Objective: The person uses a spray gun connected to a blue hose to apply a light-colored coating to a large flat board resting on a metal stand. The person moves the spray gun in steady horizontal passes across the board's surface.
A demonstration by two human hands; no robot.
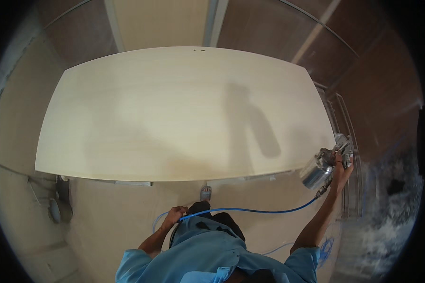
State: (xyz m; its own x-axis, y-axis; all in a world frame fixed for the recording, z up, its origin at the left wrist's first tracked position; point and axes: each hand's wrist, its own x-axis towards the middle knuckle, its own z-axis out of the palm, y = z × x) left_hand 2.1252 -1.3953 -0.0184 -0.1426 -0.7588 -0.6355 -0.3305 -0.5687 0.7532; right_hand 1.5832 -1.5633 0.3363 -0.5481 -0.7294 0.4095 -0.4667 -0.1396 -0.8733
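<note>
At the near right corner of a large cream-coloured panel (174, 113), my right hand (343, 170) grips a metal spray gun (344, 144). A silvery cup (318, 173) hangs on the gun, tilted, beside the panel's edge. From the gun's handle a blue air hose (250, 209) runs left across the front of my body. My left hand (176, 214) is closed around that hose near my waist. The hose loops down past the left hand. My fingers partly hide the gun's handle and trigger.
The panel lies flat on a support, with a metal bar (134, 183) showing under its front edge. Brown and cream boards (160, 23) stand behind it. A metal rack (352, 188) is at the right. More blue hose (326, 252) lies coiled on the floor; a round container (55, 211) sits left.
</note>
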